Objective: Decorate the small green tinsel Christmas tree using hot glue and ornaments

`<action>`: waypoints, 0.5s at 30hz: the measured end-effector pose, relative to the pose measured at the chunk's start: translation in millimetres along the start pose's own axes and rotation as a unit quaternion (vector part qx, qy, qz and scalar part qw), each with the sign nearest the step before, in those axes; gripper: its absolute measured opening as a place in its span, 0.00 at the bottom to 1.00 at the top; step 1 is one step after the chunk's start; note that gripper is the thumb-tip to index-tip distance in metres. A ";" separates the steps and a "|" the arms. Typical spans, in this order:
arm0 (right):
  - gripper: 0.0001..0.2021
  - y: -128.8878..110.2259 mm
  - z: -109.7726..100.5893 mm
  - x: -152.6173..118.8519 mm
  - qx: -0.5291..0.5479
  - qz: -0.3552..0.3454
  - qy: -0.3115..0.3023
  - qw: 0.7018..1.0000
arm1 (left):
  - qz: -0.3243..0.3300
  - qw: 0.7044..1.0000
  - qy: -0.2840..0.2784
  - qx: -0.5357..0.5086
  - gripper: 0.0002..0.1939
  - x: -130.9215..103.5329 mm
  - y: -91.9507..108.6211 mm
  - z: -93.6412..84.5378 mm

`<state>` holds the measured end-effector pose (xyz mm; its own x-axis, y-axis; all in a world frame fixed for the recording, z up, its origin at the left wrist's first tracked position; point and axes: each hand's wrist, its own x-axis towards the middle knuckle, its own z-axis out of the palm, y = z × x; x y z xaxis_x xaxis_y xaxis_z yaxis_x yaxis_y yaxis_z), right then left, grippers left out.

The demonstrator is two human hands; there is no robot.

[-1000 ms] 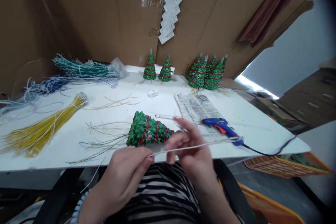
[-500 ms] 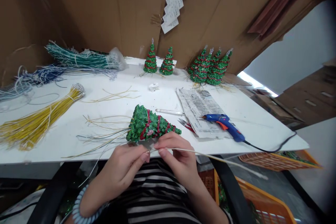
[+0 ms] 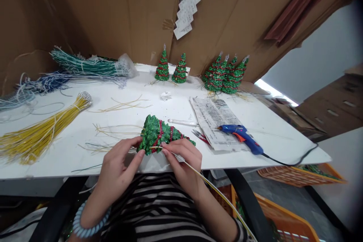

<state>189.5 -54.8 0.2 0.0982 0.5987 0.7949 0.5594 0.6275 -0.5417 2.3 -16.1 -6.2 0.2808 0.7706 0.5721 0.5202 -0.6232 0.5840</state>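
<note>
A person in a b&w-striped top sits at a smooth white table (image 3: 159, 106), both bare hands on a knobbly, glitter-flecked green tree (image 3: 167, 132), cone-shaped, wound w/ rough red garland. It lies on its side near the table's front edge, wide base toward the L, tip to the R, thin bendy wires trailing from the base. L hand (image 3: 120, 164): thumb & forefinger spread apart at the base, thumb tip against its near edge; hard to tell if the fingers behind grip it. R hand (image 3: 183, 162): thumb & forefinger pinched together on a slim, flexible yellow-and-white wire (image 3: 214, 188), its short end jutting past the fingertips across the tree's near side, the long end drooping over the R forearm. The tree thus sits btwn & just beyond both sets of fingertips. At R, a hard blue plastic glue gun (image 3: 244, 136) w/ orange trigger rests on flat, creased newsprint (image 3: 210, 121); at far L, a stiff, brush-like yellow wire bundle (image 3: 61, 121), tied near its top.
</note>
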 end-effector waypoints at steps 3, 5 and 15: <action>0.05 1.2 0.7 -1.8 -0.026 -0.024 0.022 0.999 | -0.018 0.999 -0.015 -0.028 0.13 3.1 1.7 1.1; 0.06 2.2 -0.7 -2.0 -0.042 -0.030 0.031 0.998 | -0.050 0.997 -0.023 -0.059 0.17 5.3 5.7 3.1; 0.08 5.4 -9.6 3.9 -0.083 -0.051 0.041 0.994 | -0.156 0.965 -0.014 -0.211 0.21 15.6 23.1 9.4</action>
<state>200.7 -53.9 3.0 0.0974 0.4891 0.8668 0.6972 0.5880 -0.4101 26.2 -17.2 10.8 0.1877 0.9290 0.3189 0.2104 -0.3551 0.9108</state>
